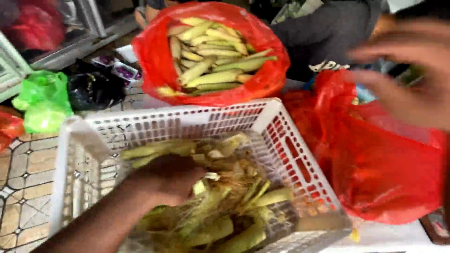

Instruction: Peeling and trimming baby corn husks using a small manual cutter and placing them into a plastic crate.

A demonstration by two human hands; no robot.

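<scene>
**Corn husks in a white basket, one hand buried, one in the air**

Husks (220,206), pale green and yellow, fill the white slotted basket (286,140) nearest the camera, apparently inside a clear plastic liner. The left hand (166,180) is pushed down into them from the lower left, knuckles up. Its fingers are hidden among the leaves, so it cannot be told whether they grip anything or just press. The right hand (408,79) hangs well above and to the right, blurred, fingers spread and holding nothing.

The basket is tilted, its near right corner sitting close to the edge of the white surface (389,236). A hard push from the buried hand could, by the look of it, tip or slide it towards that edge and spill loose husks. Just beside its right wall slumps a crumpled red plastic bag (384,178), touching or nearly so. It crowds that side and could catch the right hand as it comes down.

Open room lies mostly to the left, over the patterned tiled floor (23,178), where a green bag (42,100) and a black bag (93,91) sit further back. Behind the basket, another red bag (154,51) stands open and full of corn cobs (215,77), its lower edge close to the basket's far rim, leaving little gap there. Beyond it a seated person in dark clothing (328,28) is partly visible.
</scene>
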